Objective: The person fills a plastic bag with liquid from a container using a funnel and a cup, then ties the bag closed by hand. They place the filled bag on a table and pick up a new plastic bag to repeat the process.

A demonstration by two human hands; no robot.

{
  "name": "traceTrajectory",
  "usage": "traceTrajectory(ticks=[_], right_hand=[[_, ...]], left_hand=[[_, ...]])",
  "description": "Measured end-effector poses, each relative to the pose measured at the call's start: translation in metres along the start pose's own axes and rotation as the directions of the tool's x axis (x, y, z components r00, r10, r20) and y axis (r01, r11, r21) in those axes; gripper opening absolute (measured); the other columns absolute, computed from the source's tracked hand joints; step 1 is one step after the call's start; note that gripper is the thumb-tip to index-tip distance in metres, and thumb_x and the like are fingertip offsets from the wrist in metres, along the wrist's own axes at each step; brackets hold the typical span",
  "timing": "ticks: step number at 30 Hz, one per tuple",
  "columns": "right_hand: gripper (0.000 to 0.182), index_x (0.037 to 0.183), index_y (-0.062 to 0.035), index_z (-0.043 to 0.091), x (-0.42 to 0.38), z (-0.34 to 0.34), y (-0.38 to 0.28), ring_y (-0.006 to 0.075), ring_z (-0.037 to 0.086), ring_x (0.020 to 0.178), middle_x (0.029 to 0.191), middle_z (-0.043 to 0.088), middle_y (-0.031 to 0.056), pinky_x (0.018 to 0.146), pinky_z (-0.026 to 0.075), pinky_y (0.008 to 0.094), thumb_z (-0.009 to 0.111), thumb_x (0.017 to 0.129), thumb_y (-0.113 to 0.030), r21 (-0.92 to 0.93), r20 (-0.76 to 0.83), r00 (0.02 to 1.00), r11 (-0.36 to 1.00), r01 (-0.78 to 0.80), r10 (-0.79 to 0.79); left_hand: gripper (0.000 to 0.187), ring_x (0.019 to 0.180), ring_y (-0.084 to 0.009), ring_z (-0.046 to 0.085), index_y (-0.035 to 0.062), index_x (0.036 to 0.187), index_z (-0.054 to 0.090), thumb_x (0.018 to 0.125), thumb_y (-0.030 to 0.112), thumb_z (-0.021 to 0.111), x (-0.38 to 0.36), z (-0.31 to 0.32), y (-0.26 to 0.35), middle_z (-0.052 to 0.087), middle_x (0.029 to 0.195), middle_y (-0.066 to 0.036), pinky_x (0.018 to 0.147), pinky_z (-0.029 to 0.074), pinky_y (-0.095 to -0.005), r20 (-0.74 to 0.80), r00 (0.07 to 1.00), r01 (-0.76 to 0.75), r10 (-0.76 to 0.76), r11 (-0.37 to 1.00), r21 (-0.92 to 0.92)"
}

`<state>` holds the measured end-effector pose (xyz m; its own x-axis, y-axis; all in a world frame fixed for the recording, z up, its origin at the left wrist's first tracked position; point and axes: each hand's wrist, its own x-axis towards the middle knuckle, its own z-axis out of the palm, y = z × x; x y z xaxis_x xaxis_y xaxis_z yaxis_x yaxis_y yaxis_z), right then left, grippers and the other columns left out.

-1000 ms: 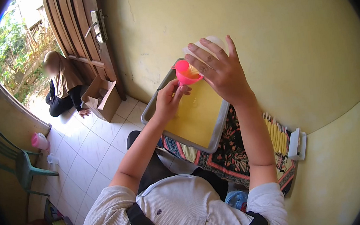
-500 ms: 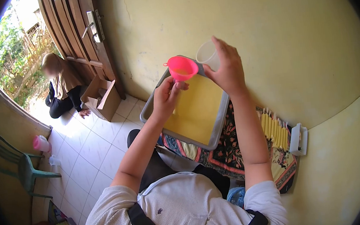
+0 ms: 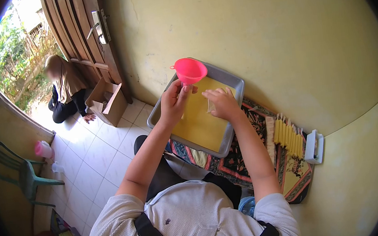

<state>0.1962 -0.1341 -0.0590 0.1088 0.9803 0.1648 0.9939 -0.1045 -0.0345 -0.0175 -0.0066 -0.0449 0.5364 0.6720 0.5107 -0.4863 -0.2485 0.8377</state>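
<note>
A pink funnel [image 3: 190,69] is held upright by its narrow lower part in my left hand [image 3: 176,102], above the far left part of a grey tub [image 3: 236,82]. Yellow liquid [image 3: 200,121] fills the tub's bottom. My right hand [image 3: 224,103] is over the liquid, right of the funnel, with its fingers around a clear cup [image 3: 210,105] that it mostly hides. The cup looks tilted; whether it touches the liquid I cannot tell.
The tub rests on a patterned cloth [image 3: 243,158]. Several filled yellow tubes [image 3: 287,136] lie at its right, beside a white holder [image 3: 313,147]. A person [image 3: 66,91] sits by the door near a cardboard box [image 3: 107,103]. A green chair [image 3: 28,176] stands at the left.
My right hand has come down and left with the cup, from beside the funnel to over the yellow liquid. The funnel is nearly where it was and now looks emptier.
</note>
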Motion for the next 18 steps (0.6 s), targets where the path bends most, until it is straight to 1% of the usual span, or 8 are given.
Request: traceTrajectory(ticks=[5, 8, 10, 13, 16, 18], right_hand=[[0.084, 0.154, -0.0224, 0.062, -0.005, 0.004, 0.002, 0.0269, 0.061, 0.139, 0.154, 0.067, 0.0015, 0.123, 0.039, 0.0684, 0.092, 0.076, -0.02, 0.037, -0.084, 0.996, 0.999, -0.018, 0.021], [0.085, 0.154, -0.0224, 0.062, -0.007, 0.009, 0.007, 0.027, 0.061, 0.139, 0.154, 0.067, 0.0008, 0.124, 0.038, 0.0681, 0.093, 0.075, -0.021, 0.081, -0.114, 0.993, 0.997, -0.011, 0.021], [0.085, 0.154, -0.0223, 0.062, -0.008, 0.006, 0.006, 0.0267, 0.061, 0.139, 0.154, 0.067, 0.0003, 0.124, 0.038, 0.0677, 0.093, 0.075, -0.021, 0.105, -0.144, 0.989, 0.994, -0.012, 0.027], [0.08, 0.153, -0.0229, 0.063, -0.012, -0.004, 0.0, 0.0262, 0.06, 0.139, 0.154, 0.067, -0.0008, 0.125, 0.037, 0.0691, 0.091, 0.078, -0.02, 0.033, -0.157, 0.988, 0.999, -0.009, 0.014], [0.075, 0.152, -0.0239, 0.064, -0.014, -0.008, -0.004, 0.025, 0.06, 0.138, 0.154, 0.066, -0.0018, 0.125, 0.036, 0.0721, 0.088, 0.081, -0.017, -0.161, -0.151, 0.985, 0.985, 0.063, -0.087], [0.076, 0.152, -0.0246, 0.064, -0.012, -0.004, -0.001, 0.0244, 0.06, 0.138, 0.154, 0.065, -0.0022, 0.124, 0.035, 0.0738, 0.088, 0.08, -0.015, -0.231, -0.214, 0.968, 0.97, 0.083, -0.134]], left_hand=[[0.025, 0.108, -0.0181, 0.074, -0.0043, 0.129, 0.064, 0.118, 0.018, 0.06, 0.0, 0.0, 0.001, 0.078, 0.113, -0.011, 0.102, 0.056, -0.0334, -0.005, 1.0, -0.02, 0.02, 1.0, 0.0], [0.034, 0.108, -0.0129, 0.071, -0.0062, 0.139, 0.062, 0.117, 0.019, 0.061, 0.001, -0.001, -0.002, 0.077, 0.114, -0.007, 0.1, 0.056, -0.0299, 0.013, 0.999, -0.034, 0.034, 0.999, -0.012], [0.034, 0.109, -0.0132, 0.071, -0.0064, 0.139, 0.062, 0.117, 0.019, 0.061, 0.001, -0.001, -0.001, 0.076, 0.114, -0.008, 0.1, 0.055, -0.0301, 0.007, 1.0, -0.019, 0.019, 0.999, -0.038], [0.034, 0.109, -0.0137, 0.071, -0.0068, 0.139, 0.062, 0.118, 0.019, 0.06, 0.0, -0.001, 0.0, 0.076, 0.115, -0.008, 0.101, 0.055, -0.0303, -0.001, 1.0, -0.001, 0.0, 0.998, -0.065], [0.033, 0.11, -0.014, 0.071, -0.0068, 0.139, 0.062, 0.118, 0.019, 0.06, 0.001, 0.0, -0.001, 0.076, 0.116, -0.008, 0.101, 0.055, -0.0307, 0.003, 1.0, -0.001, 0.001, 0.997, -0.074], [0.033, 0.11, -0.0142, 0.071, -0.0066, 0.139, 0.062, 0.118, 0.019, 0.06, 0.001, 0.0, -0.001, 0.076, 0.116, -0.008, 0.102, 0.054, -0.0309, 0.002, 1.0, -0.005, 0.005, 0.997, -0.073]])
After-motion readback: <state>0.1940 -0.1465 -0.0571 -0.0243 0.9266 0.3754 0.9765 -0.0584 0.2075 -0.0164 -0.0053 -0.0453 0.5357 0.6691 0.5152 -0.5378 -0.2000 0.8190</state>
